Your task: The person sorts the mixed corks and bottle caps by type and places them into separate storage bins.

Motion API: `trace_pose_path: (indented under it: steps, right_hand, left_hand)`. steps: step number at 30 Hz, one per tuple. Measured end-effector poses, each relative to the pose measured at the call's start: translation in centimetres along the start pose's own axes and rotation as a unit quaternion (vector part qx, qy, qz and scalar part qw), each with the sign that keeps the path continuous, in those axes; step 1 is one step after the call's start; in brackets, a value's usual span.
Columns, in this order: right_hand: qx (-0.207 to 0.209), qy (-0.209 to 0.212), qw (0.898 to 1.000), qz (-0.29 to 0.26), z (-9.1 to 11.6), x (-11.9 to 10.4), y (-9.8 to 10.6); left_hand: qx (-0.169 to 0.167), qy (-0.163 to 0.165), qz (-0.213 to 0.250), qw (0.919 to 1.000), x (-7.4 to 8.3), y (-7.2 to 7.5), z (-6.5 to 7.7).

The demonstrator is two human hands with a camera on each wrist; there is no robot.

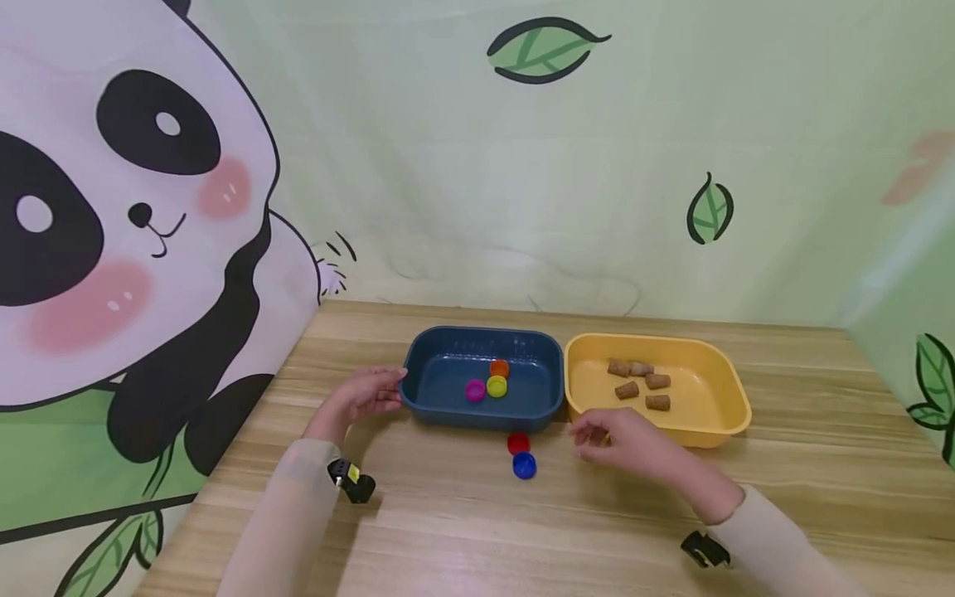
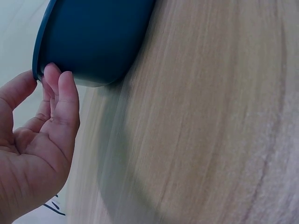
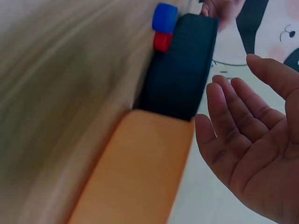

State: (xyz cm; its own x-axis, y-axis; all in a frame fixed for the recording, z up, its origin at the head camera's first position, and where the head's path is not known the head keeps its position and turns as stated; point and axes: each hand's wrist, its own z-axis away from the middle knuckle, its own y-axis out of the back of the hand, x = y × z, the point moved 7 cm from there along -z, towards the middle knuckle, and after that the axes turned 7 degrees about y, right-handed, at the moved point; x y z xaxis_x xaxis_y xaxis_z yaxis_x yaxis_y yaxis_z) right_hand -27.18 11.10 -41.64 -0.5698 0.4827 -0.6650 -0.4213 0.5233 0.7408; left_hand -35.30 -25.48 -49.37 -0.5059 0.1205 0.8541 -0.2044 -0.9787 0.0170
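My left hand (image 1: 367, 393) is at the left end of a dark blue plastic tub (image 1: 481, 419). In the left wrist view, its thumb and fingertips pinch the tub's rim (image 2: 36, 63). Inside lie an orange cap (image 1: 499, 368), a yellow cap (image 1: 496, 386) and a magenta cap (image 1: 475, 390). A red cap (image 1: 518, 444) and a blue cap (image 1: 525, 465) sit on the table before the tub. My right hand (image 1: 619, 441), holding nothing, hovers by the near left edge of a yellow tub (image 1: 716, 390), its fingers loosely bent and apart.
Several brown corks (image 1: 657, 381) lie in the yellow tub, which stands right beside the blue one. Both tubs are on a wood-grain table (image 1: 448, 531). Behind it hangs a pale green backdrop (image 1: 448, 166) printed with a panda and leaves.
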Motion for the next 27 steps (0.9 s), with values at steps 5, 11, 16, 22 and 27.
trace_pose_path:
  steps: [5,11,16,22,27]
  right_hand:
    - [-0.018,-0.008,1.000,0.009,-0.9,-0.2,-1.5]
    - [-0.037,-0.035,0.999,0.018,-1.7,0.0,-2.8]
    - [-0.050,-0.052,0.996,0.055,-2.2,0.2,-3.7]
    - [-0.051,-0.037,0.994,0.088,-2.9,0.2,-4.5]
    - [-0.050,-0.023,0.993,0.100,-3.3,0.0,-5.0]
  left_hand:
    - [-0.002,0.001,0.003,1.0000,-0.1,-0.1,0.0]
    - [-0.001,0.002,-0.001,1.0000,0.0,0.0,0.0]
    - [0.001,0.004,-0.006,1.0000,-0.1,0.1,0.1]
    - [-0.001,0.000,-0.003,1.0000,0.0,0.0,0.1]
    - [-0.004,0.003,-0.002,1.0000,-0.1,0.0,0.2]
